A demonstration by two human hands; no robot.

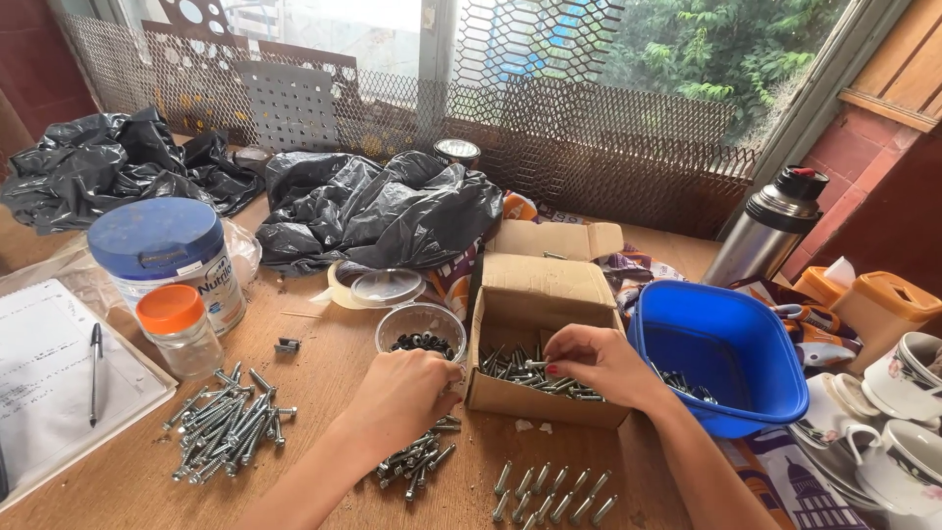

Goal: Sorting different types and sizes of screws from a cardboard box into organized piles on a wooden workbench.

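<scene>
Nine or so bolts [549,493] lie sorted in a near row (many remain boxed). Right hand [601,361] pinches a bolt in the box [545,339]; left hand [404,393] is clenched over loose bolts [420,459] on the desk [324,373].

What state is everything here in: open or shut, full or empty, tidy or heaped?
Cardboard box: flaps open, bolts inside.
Blue tub: open, few bolts.
Clear cup: open, dark nuts inside.
Orange-lidded jar: shut.
Thermos: capped, upright.
Left hand: on a bolt pile.
Right hand: reaching into the box.

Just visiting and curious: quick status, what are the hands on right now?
Right hand inside cardboard box, fingers among bolts. Left hand on small bolt pile beside clear cup. Nothing in the way.
</scene>
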